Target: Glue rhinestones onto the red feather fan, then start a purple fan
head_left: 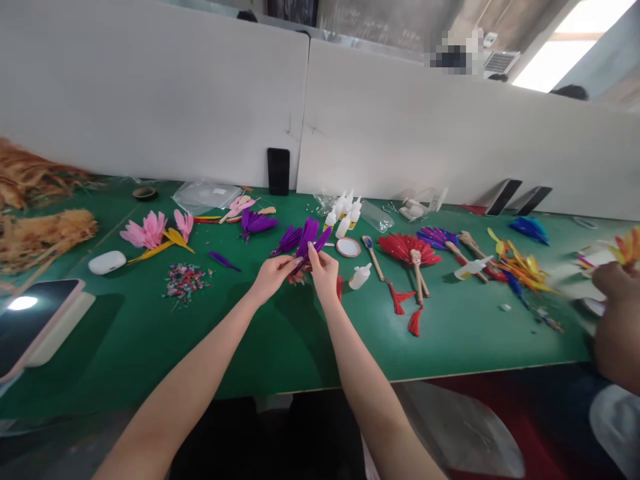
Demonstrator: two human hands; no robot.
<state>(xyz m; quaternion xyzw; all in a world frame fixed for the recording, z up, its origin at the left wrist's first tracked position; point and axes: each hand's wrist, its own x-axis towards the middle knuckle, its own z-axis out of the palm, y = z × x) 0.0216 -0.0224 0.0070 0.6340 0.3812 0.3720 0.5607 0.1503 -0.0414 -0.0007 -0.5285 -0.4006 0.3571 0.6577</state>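
Both of my hands meet over the middle of the green table, around purple feathers (pixel 309 233). My left hand (pixel 274 277) pinches the lower ends from the left, its fingers closed. From the right, my right hand (pixel 324 270) grips the same feathers, with thumb and fingers pressed together. More purple feathers (pixel 257 222) lie beyond my left hand, and a single purple feather (pixel 224 261) rests to its left. Near my right hand are a round white lid (pixel 349 247) and a white glue bottle (pixel 360 276). My fingers partly hide the feather ends.
Colourful chips (pixel 186 283) and pink feathers (pixel 145 231) lie left on the green table (pixel 300 360). Several glue bottles (pixel 345 210) stand behind my hands. A red feather fan (pixel 410 253) lies right. At the far right, another person's hand (pixel 617 287) holds orange feathers.
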